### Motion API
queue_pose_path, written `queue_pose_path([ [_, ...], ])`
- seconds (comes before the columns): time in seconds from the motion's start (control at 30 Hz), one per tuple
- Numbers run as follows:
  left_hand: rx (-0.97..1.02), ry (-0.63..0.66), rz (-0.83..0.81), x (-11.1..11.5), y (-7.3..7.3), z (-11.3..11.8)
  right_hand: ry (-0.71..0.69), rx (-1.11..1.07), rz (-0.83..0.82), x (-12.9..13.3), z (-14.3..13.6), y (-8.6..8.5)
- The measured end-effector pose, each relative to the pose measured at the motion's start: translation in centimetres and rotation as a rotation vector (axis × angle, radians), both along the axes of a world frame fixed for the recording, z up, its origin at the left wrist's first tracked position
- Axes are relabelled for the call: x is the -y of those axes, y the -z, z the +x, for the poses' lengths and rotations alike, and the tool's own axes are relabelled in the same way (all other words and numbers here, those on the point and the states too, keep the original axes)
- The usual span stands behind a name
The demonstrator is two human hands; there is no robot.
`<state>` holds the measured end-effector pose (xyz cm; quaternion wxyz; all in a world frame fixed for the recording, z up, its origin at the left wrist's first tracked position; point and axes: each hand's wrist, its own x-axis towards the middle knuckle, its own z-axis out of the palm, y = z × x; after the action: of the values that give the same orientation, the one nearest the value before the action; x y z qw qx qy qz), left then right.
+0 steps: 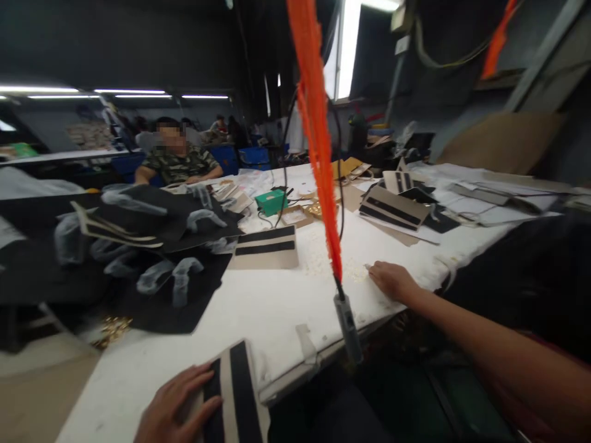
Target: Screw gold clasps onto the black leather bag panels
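- Striped panel (239, 394), worktop's near edge: smooth, matt beige board, dull black bands.
- Worktop (258, 307): white, matt, paper-like.
- Black sheets (207, 280), left edge: matt, with glossy, crinkled plastic wraps (156, 275).
- Gold pieces (113, 330), left edge: shiny, probably metal, though blurred from here.
- Hanging orange cord (316, 123): rough, fibrous.

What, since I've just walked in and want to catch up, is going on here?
A person's left hand rests on a striped panel at the near edge of a white table. Their right hand is at small scattered bits; whether it grips one is unclear. Another striped panel lies farther back, and a grey tool hangs between the hands. Across the table sits a co-worker.
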<state>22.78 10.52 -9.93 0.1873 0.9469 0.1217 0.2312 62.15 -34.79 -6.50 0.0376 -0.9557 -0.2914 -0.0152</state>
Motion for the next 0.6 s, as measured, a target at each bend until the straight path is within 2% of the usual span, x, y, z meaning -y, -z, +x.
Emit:
queue_pose_path([
  [0.1,-0.047,-0.007,-0.062,1.4,-1.6,-0.5,-0.018,0.022,-0.003,-0.1,-0.2,0.6],
  [0.17,-0.051,-0.019,-0.078,2.0,-2.2,-0.5,0.014,0.02,0.035,-0.2,-0.2,0.8],
  [0.3,-0.038,-0.032,-0.111,2.7,-2.1,-0.8,0.228,-0.014,0.205,1.2,-2.2,0.3],
  [0.4,-0.023,-0.04,-0.134,3.0,-1.7,-1.1,0.426,-0.116,0.392,2.8,-7.6,-0.7],
  [0.47,-0.018,-0.035,-0.139,3.1,-1.4,-1.2,0.455,-0.224,0.529,2.2,-13.2,-1.5],
  [0.53,-0.018,-0.029,-0.136,3.1,-1.3,-1.3,0.335,-0.346,0.606,-0.6,-19.1,-1.9],
  [0.6,-0.018,-0.031,-0.132,3.2,-1.4,-1.3,0.092,-0.441,0.659,-5.7,-24.1,-2.1],
])
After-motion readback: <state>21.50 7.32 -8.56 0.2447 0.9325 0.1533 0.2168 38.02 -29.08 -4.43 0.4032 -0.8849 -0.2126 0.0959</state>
